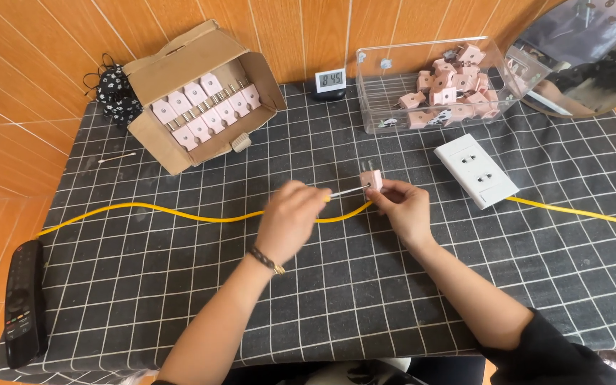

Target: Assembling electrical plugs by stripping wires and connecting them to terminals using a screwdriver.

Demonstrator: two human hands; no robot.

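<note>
Pink plug | pinched in right hand | left hand screwdriver touching

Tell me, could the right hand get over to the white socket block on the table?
Probably yes. The right hand holds a small pink plug, and the white socket block lies close by on its right side. Only bare checked tablecloth shows between them. The hand's grip is busy with the plug, though.

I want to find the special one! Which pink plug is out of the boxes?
The pink plug pinched in the right hand, poked by the left hand's thin tool. All others sit in the cardboard box or clear bin.
</note>
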